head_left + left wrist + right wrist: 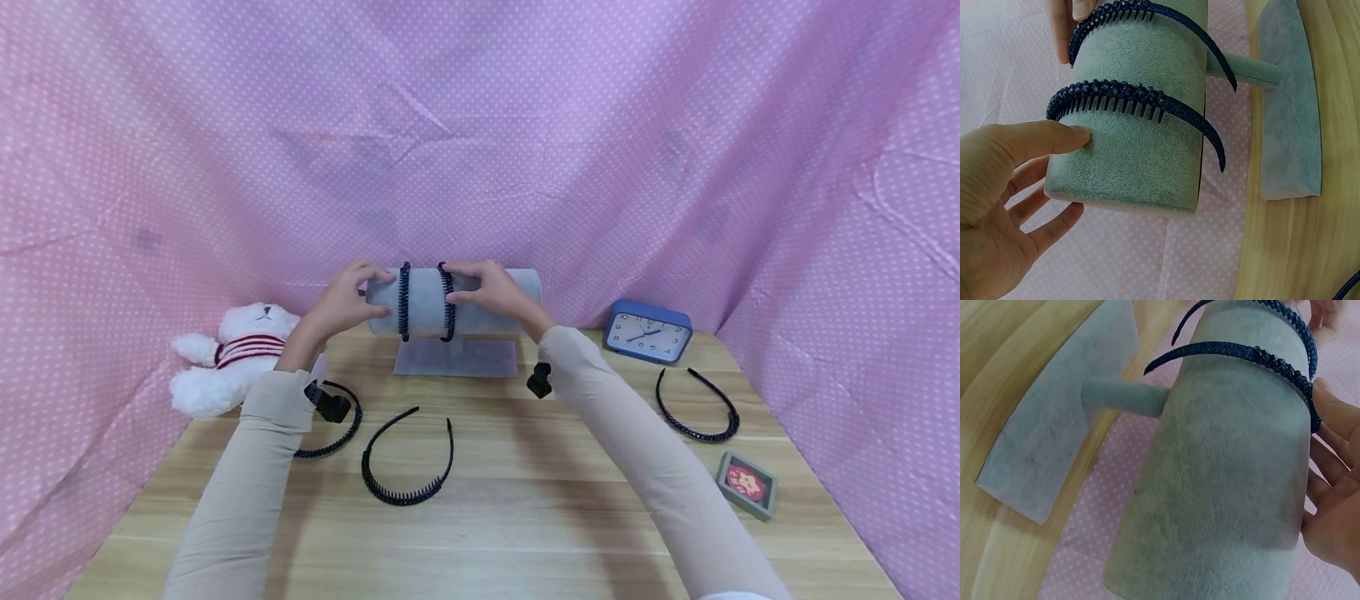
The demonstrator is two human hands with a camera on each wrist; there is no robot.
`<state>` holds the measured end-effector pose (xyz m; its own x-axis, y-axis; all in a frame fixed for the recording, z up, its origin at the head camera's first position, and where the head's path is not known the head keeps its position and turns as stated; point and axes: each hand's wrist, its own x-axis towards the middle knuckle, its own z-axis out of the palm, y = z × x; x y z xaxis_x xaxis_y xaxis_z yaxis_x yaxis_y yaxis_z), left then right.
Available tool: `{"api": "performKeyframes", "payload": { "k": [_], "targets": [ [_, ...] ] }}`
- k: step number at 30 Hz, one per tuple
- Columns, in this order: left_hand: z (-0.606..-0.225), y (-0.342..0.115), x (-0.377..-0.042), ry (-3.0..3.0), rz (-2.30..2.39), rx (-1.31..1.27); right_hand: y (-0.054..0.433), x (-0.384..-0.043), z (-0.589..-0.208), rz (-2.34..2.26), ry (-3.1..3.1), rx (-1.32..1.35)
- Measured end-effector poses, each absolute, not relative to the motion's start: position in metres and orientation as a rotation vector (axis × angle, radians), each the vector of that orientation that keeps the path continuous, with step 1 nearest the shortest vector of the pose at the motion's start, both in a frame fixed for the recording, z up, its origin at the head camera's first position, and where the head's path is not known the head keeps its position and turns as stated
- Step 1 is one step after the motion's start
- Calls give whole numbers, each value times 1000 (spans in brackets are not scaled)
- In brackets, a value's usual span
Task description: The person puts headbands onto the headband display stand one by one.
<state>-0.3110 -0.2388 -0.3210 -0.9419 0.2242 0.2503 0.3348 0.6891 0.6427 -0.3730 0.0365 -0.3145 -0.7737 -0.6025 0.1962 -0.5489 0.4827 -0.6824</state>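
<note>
A grey plush-covered roll on a T-shaped display stand (498, 317) carries two dark beaded headbands with comb teeth. My left hand (347, 300) holds the roll's left end; its thumb lies on the plush just beside the left headband (1107, 94), with the other fingers behind the end. My right hand (491, 287) grips the right headband (447, 312), forefinger near its top and thumb at its front edge. In the right wrist view the thumb (1334, 409) meets the beaded band, and the remaining fingers are partly hidden behind the roll.
Two more headbands lie on the wooden table: one at front centre (401, 498), another at right (701, 435). A third (348, 429) is partly covered by the left forearm. Around them are a white plush bear (251, 321), a blue clock (648, 332) and a small framed piece (747, 485).
</note>
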Motion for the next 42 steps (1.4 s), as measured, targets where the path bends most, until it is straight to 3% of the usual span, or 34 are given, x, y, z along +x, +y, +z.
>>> {"api": "performKeyframes", "payload": {
  "k": [42],
  "targets": [
    [-330, -239, -312, -2688, -936, -552, -1, -341, -355, -1188, 2986, -1323]
  ]
}}
